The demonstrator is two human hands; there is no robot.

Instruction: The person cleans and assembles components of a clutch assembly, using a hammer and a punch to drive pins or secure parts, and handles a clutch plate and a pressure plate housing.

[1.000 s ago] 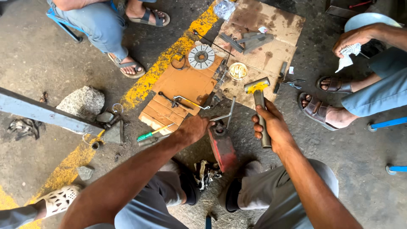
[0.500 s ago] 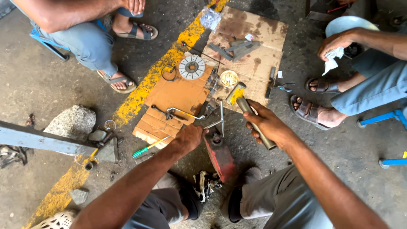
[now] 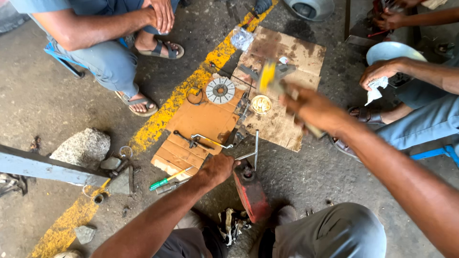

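while left hand [image 3: 217, 168] fingers clench a rod [image 3: 245, 156] over the red part [image 3: 250, 191], right hand [image 3: 311, 109] grips a hammer [image 3: 275, 85].

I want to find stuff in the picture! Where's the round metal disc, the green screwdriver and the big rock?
Round metal disc [image 3: 220, 90], head view, on its centre hub.
Green screwdriver [image 3: 159, 183], head view, on its green handle.
Big rock [image 3: 82, 147], head view, on its top face.

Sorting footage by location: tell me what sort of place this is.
Probably an informal repair workshop: bare concrete floor, tools and a toothed metal disc spread on cardboard, people seated around.
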